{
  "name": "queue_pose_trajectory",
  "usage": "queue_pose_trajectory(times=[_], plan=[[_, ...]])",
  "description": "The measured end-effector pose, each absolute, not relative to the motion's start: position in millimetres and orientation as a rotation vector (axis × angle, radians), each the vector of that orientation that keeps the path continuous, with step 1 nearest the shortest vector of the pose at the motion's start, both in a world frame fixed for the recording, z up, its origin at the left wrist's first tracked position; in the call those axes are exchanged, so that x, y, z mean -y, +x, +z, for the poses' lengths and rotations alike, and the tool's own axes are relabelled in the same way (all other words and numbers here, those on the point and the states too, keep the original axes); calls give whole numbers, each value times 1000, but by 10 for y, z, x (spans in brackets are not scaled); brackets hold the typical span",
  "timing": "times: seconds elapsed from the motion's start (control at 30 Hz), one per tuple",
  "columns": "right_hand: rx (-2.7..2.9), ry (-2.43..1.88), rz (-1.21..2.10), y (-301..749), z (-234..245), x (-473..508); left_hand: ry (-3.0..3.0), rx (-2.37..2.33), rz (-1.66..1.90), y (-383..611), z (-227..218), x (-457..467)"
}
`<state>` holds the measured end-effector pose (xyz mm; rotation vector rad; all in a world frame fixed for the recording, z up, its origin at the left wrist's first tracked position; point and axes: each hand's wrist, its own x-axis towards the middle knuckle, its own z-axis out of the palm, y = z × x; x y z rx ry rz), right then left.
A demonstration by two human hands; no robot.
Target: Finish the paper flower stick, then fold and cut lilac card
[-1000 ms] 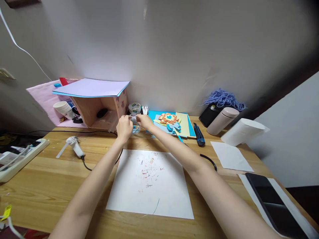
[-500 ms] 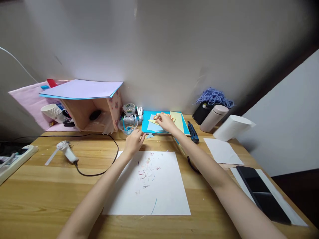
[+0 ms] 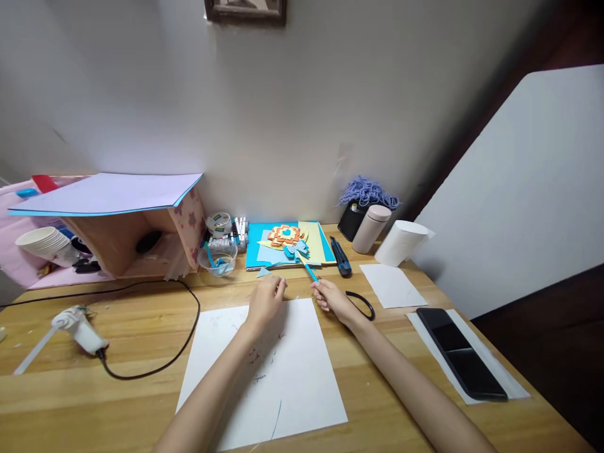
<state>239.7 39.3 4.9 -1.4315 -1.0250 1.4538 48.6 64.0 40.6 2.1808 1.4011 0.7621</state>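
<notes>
A paper flower (image 3: 286, 235) with orange and white layered petals, a blue centre and a blue bow (image 3: 296, 250) lies over the stacked coloured paper. Its blue stem (image 3: 309, 270) runs down toward me, and my right hand (image 3: 331, 298) is closed round the lower end. To the left, my left hand (image 3: 265, 301) hovers or rests at the top edge of a marked white sheet (image 3: 302, 371). The fingers of that hand are curled in, and nothing shows between them. Just beyond it lies a small light-blue paper triangle (image 3: 263, 272).
A utility knife (image 3: 341, 258) lies right of the paper stack (image 3: 255, 257). A clear bowl (image 3: 221, 261), tape and markers stand left of it. Farther left are a glue gun (image 3: 80, 330) with its cord and a cardboard box (image 3: 184, 233). Bottle (image 3: 370, 229), paper roll (image 3: 401, 243) and phone (image 3: 460, 352) are at right.
My right hand has moved from the flower head down to the stem's lower end. The flower now shows fully. The left hand has drawn back toward me, and the view has turned right.
</notes>
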Motion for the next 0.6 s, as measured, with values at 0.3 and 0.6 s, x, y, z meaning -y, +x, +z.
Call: queue_pose_trajectory(times=[0.3,0.6], plan=[[852,-964,1584,2248,-25,-132,2066,-1350,795,453,513,-538],[1060,-772,1774,2089,73,18,1911,-1301,820,342,372,-378]])
